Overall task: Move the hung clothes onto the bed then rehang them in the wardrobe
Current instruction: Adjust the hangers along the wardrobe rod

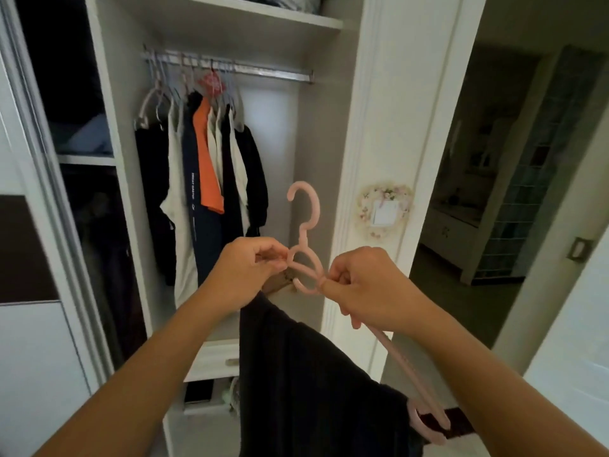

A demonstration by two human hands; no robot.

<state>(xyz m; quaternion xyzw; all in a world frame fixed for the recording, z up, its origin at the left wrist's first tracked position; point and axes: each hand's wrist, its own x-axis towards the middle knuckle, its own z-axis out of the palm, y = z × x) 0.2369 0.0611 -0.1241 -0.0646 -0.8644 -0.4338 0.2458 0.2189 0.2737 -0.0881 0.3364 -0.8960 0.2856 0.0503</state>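
While both hands [250, 268] pinch pink hanger [304, 222], dark garment [306, 374] draped

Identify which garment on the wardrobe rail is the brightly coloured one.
The orange garment, hanging mid-rail between a dark navy piece and a white one; every other garment there is black, navy or white.

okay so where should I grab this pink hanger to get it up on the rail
Probably the neck just below the hook of the pink hanger, pinched from below or the near side. That leaves the hook's opening free for the rail, and the dark garment hangs beneath.
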